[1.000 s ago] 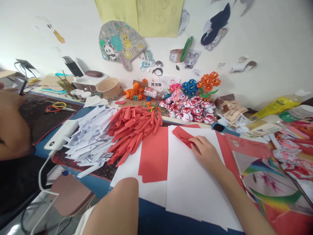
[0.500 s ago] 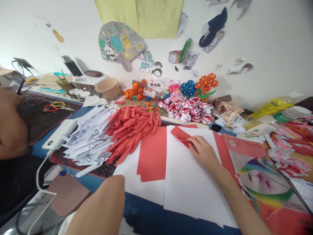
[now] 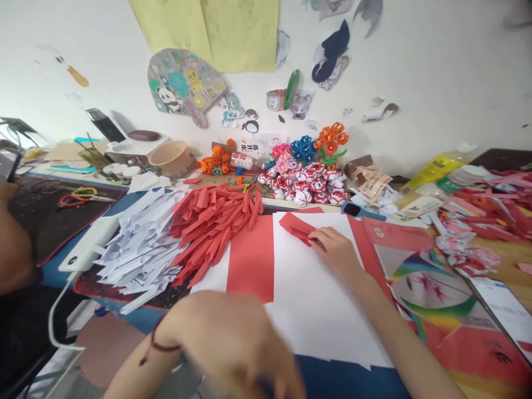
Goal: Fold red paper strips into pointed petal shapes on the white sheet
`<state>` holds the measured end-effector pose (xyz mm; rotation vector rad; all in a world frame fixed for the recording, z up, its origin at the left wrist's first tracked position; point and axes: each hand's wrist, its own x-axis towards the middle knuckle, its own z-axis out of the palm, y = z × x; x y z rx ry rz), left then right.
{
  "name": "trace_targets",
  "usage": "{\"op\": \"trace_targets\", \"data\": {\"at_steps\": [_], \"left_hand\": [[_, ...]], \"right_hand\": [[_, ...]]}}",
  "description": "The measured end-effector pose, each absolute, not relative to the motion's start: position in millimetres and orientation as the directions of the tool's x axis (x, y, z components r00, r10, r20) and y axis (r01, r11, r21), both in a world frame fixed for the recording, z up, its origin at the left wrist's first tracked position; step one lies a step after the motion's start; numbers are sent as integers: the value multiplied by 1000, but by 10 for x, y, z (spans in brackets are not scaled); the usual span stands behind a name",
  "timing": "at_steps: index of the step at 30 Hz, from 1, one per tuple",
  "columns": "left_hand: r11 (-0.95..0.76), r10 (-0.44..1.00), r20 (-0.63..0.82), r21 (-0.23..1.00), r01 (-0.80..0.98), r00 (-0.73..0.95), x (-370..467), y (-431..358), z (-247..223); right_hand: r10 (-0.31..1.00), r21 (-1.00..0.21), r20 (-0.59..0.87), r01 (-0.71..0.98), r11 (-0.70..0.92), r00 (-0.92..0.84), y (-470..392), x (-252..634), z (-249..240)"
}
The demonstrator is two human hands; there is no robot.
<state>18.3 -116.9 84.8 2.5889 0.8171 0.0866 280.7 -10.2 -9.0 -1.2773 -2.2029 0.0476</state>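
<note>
My right hand [image 3: 332,246] is closed on a small stack of folded red paper [image 3: 295,226], its thumb and fingers at the stack's right end. Beneath lie large sheets of white paper [image 3: 311,310], with red paper [image 3: 251,255] to their left. Closer to me, above the table's front edge, my left hand [image 3: 236,338] is blurred by motion and wears a dark red cord on the wrist. Its fingertips reach the bottom of the picture, so I cannot make out whether they hold anything. Left of the sheets are heaps of folded red strips [image 3: 216,221] and folded white strips [image 3: 137,244].
Red-and-white paper flowers [image 3: 313,183] stand along the wall. A blue smartwatch [image 3: 353,209] lies behind the sheets. On the right are a patterned folder [image 3: 432,288], a phone [image 3: 505,310] and bottles [image 3: 436,166]. Scissors [image 3: 81,197] and a white power strip [image 3: 89,244] are left, beside another person's arm [image 3: 16,238].
My left hand has come into view at the bottom, where only the forearm and elbow showed before. My right hand stays on the red stack. The view has turned slightly right.
</note>
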Motion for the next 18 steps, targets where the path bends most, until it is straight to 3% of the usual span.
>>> {"op": "trace_targets", "data": {"at_steps": [2, 5, 7, 18], "left_hand": [[-746, 610, -50, 302, 594, 791, 333, -715, 728], [-659, 745, 88, -48, 750, 661, 554, -202, 508], [-660, 714, 159, -174, 731, 682, 632, -10, 351], [-792, 492, 346, -204, 575, 799, 562, 160, 11]], "right_hand": [[794, -293, 471, 780, 553, -386, -111, 2819, -81], [799, -289, 461, 786, 546, -386, -129, 2836, -69], [806, -290, 451, 791, 539, -384, -135, 2843, -67], [815, -262, 440, 814, 518, -377, -126, 2855, -73]]}}
